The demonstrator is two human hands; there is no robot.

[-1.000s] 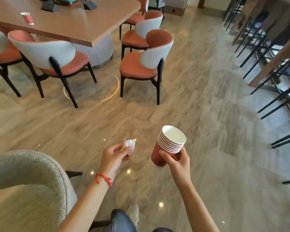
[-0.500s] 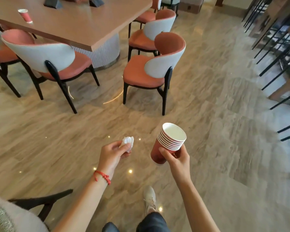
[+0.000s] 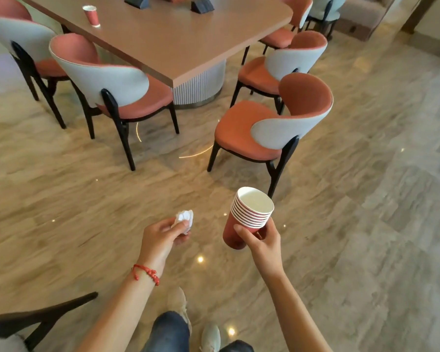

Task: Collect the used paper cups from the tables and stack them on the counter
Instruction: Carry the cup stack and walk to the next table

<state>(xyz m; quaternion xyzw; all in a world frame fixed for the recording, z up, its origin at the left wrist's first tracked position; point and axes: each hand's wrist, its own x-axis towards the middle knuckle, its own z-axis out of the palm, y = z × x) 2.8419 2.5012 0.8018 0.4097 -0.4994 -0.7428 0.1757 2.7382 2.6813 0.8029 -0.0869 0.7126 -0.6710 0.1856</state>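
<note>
Nearest the camera, well short of the long brown wooden table (image 3: 178, 44): right hand (image 3: 263, 241) raised palm-up on a bent forearm, thumb and fingers curled round the lower part of a nested stack of red paper cups with white rims (image 3: 248, 217), stack tilted with its open white mouth up and toward the table. Just left of that stack, apart from it: left hand (image 3: 163, 235) held at about the same height, back of the hand up, fingertips pinching a crumpled white paper napkin (image 3: 184, 219); red braided cord bracelet (image 3: 146, 273) round that wrist. On the table's far left part: single red paper cup with a white rim (image 3: 92, 16), upright, well away from both hands. Near the table's far edge: two dark wedge-shaped stands (image 3: 202, 6). Around the table: orange-seated chairs with pale grey backs and black legs (image 3: 272, 128), closest one just beyond the stack. Underfoot: glossy beige marble floor (image 3: 366, 224), pale sneakers (image 3: 210, 336) and blue jeans (image 3: 168, 331) at the bottom edge.
</note>
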